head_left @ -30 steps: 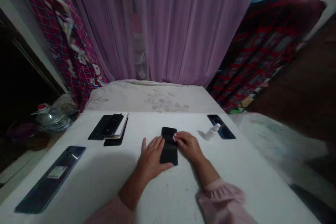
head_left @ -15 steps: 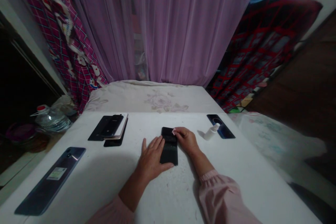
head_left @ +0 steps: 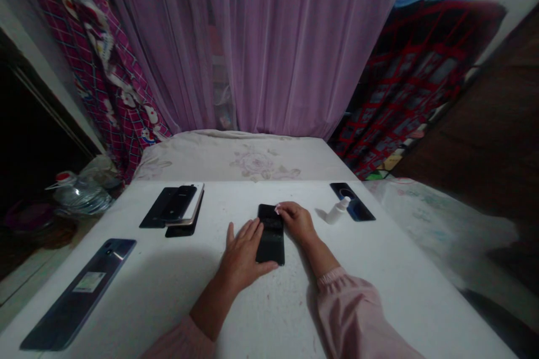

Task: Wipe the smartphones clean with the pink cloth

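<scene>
On the far left of the white tabletop [head_left: 227,196], a dark phone with a pale label on its back [head_left: 78,294] lies face down, and beyond it sits a loose stack of dark phones and cases [head_left: 172,210]. The left hand [head_left: 242,252] rests flat and open, its fingers [head_left: 252,230] spread over the left edge of a black phone [head_left: 270,241], which lies mid-tabletop, pinning it rather than gripping it. The right hand [head_left: 297,223] sits at the phone's top edge, its fingers [head_left: 286,210] bunched at the top-left corner beside a tiny pale-pink speck [head_left: 277,210]. Whether they have hold of anything is impossible to tell. The step in hand looks like corner work on the phone's surface, and it seems to call for a steady left-hand hold. Further right, a small white bottle [head_left: 338,211] stands against another dark phone [head_left: 352,202].
</scene>
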The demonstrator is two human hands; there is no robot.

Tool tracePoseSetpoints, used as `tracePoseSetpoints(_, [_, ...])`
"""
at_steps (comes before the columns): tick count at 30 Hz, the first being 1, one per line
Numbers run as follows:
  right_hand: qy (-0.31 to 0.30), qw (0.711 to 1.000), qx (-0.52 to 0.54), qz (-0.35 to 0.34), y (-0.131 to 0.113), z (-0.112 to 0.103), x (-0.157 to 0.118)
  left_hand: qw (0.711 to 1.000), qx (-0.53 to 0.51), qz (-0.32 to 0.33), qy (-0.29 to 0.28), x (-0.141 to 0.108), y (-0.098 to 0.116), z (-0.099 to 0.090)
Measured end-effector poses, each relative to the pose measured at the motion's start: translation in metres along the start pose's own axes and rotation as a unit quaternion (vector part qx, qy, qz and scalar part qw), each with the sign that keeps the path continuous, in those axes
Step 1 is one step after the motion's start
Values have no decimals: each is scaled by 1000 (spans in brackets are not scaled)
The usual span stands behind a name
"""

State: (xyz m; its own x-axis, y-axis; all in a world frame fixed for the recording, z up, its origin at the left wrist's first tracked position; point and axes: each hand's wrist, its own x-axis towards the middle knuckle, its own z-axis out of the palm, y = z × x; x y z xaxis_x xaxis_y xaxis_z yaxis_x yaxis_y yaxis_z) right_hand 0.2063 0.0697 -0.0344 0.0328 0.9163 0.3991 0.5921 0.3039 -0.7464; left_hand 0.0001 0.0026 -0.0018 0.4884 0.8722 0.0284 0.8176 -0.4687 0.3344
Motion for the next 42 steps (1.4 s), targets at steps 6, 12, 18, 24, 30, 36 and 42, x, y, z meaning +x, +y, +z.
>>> tracePoseSetpoints(6, [5,1000,-13,-4,-1,1,3,1000,5,-10,-6,0,3,-3])
tracePoseSetpoints(12, [3,999,-7,-53,-9,-6,-25,1000,1,-8,4,0,2,0])
tracePoseSetpoints(18, [-23,997,15,-76,-27,-15,-59,1000,-6,-6,6,-1,3,-2])
tracePoseSetpoints(24, [-18,997,11,-68,-27,-14,-59,1000,-2,-9,3,0,3,-1])
tracePoseSetpoints(30, [27,999,-31,-29,-12,-1,-28,1000,1,-11,1,-1,2,-1])
tracePoseSetpoints(36, [36,998,-40,-18,-13,2,-17,1000,6,-15,2,-1,4,-3])
tracePoseSetpoints(42, [-29,998,23,-46,-27,-12,-44,1000,4,-7,14,-1,2,1])
